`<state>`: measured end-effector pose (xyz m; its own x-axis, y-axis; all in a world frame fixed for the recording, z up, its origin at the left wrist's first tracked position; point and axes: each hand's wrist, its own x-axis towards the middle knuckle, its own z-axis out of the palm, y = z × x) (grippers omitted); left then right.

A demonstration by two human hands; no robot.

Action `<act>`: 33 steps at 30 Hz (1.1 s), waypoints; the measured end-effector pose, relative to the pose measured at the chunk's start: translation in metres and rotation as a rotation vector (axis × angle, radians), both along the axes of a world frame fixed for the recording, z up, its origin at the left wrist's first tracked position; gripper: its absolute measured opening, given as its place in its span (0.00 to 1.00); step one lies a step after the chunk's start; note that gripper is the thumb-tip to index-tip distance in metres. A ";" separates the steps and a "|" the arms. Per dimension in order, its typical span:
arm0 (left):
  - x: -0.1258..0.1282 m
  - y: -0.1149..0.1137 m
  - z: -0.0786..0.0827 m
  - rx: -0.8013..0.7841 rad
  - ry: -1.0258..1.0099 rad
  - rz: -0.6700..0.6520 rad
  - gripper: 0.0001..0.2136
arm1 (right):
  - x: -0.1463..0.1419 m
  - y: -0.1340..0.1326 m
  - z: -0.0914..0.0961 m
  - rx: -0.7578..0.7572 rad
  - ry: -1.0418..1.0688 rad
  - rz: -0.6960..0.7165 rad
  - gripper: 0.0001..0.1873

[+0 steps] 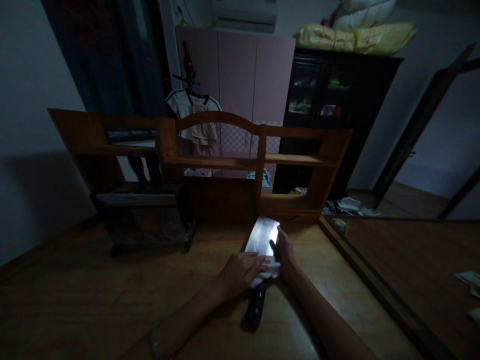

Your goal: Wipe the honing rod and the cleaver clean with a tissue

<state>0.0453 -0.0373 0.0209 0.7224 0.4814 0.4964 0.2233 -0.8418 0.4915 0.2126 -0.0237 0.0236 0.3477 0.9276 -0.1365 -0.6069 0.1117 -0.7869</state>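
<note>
A cleaver [260,235] with a wide shiny blade and a black handle [256,306] lies flat on the wooden desk [112,300], blade pointing away from me. My left hand [240,272] presses a white cloth [267,272] down where the blade meets the handle, fingers curled over it. My right hand [283,250] rests on the blade's right edge, with the index finger stretched forward along the steel and the other fingers touching the cloth.
A wooden shelf unit [225,160] stands along the desk's back edge. A dark knife block or rack [144,210] sits at back left. A second wooden surface [412,270] adjoins on the right, with papers [470,280] on it. The room is dim.
</note>
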 end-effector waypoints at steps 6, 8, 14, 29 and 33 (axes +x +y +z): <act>0.000 0.001 0.000 0.028 0.006 0.013 0.21 | -0.001 -0.002 0.001 0.018 -0.002 -0.021 0.06; -0.001 0.002 0.000 0.020 -0.003 0.034 0.21 | -0.001 -0.002 0.003 0.026 0.018 -0.011 0.07; -0.005 0.005 -0.001 -0.030 -0.069 0.131 0.20 | -0.002 -0.001 0.005 0.059 0.058 -0.014 0.09; -0.006 0.004 0.000 -0.028 -0.073 0.150 0.21 | 0.001 0.004 -0.005 0.073 -0.019 -0.042 0.09; -0.006 0.005 -0.001 -0.031 -0.074 0.191 0.20 | 0.001 0.003 -0.003 0.072 -0.020 -0.026 0.10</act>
